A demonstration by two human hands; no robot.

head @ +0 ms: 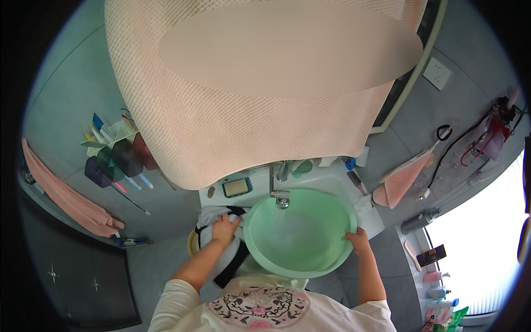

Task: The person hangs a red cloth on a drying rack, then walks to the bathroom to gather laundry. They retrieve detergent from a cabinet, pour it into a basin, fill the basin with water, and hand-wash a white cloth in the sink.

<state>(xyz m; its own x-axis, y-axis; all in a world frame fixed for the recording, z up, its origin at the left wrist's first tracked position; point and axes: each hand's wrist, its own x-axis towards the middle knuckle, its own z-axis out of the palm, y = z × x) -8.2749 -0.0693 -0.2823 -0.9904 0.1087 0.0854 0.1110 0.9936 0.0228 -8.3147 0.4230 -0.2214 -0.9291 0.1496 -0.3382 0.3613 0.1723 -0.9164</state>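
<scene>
A green plastic basin (303, 236) sits on the white washbasin (342, 182), below the metal faucet (282, 198), with what looks like water inside. My right hand (359, 240) grips the basin's right rim, thumb over the edge. To the left of the basin, my left hand (225, 230) lies with spread fingers on a heap of grey, white and black cloth (224, 259); whether it grips any of the cloth cannot be told. Behind the cloth, a bar of soap (236, 188) rests in a dish on the washbasin's ledge.
A large pink textured towel (257, 128) hangs over a mirror in front. A brush (356, 181) lies at the washbasin's right edge. Wall cups with toothbrushes (128, 155) are at left. Bottles (435, 293) and a phone (431, 255) stand or lie on the right sill.
</scene>
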